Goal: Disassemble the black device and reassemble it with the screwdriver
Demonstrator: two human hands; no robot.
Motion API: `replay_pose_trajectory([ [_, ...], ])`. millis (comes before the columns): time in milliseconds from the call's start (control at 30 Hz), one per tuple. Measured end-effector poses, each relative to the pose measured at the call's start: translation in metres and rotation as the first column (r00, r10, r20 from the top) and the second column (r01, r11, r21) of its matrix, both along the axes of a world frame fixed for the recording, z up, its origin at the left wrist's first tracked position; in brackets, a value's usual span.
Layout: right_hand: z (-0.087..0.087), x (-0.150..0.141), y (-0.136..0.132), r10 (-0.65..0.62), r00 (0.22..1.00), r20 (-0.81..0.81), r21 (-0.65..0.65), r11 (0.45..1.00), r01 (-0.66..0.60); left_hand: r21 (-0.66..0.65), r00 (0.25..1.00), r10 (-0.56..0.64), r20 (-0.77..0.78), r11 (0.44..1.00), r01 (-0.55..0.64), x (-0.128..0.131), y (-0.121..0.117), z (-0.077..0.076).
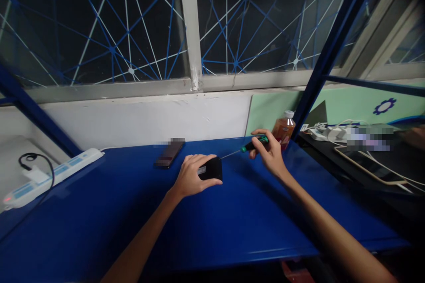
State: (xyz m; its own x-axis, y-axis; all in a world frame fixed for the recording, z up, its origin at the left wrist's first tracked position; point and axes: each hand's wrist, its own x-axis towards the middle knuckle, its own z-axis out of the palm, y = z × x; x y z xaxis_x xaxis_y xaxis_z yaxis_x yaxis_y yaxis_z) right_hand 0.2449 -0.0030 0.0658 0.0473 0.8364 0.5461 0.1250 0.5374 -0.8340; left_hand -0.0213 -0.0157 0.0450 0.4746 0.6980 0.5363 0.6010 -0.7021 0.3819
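Note:
My left hand (192, 176) is wrapped round a small black box-like device (212, 169) that rests on the blue table (206, 225). My right hand (270, 152) grips a screwdriver (254, 144) by its green and black handle. The thin shaft slants down to the left, with its tip at the device's top right corner. Both forearms reach in from the bottom edge.
A dark phone (169, 154) lies behind the device near the white wall. A white power strip (53, 174) with a black cable sits at the far left. An orange bottle (284, 129) stands beside a blue frame post. Right of it, a dark bench carries chargers, cables and a tablet (368, 164).

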Motion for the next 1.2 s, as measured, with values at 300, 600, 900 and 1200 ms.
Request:
replay_pose_trajectory([
  [300,0.0029,-0.0043,-0.0039,-0.061,0.998,-0.030,0.047,0.997,0.062,-0.010,0.999,-0.005,0.038,1.000,0.006,-0.0013,-0.0006,0.0008],
  [600,0.0019,-0.0018,-0.0015,0.095,0.993,-0.071,0.022,0.995,-0.094,-0.009,1.000,-0.018,0.021,1.000,0.018,0.0009,-0.0013,-0.0010],
  [900,0.0011,-0.0011,0.0000,0.071,0.997,-0.018,0.030,0.997,-0.071,-0.004,1.000,-0.004,0.011,1.000,0.004,-0.0010,-0.0008,-0.0006],
  [1200,-0.0009,-0.0029,-0.0035,-0.098,0.994,0.050,0.026,0.995,0.097,0.000,1.000,-0.007,0.021,1.000,0.007,-0.0013,0.0002,0.0004],
])
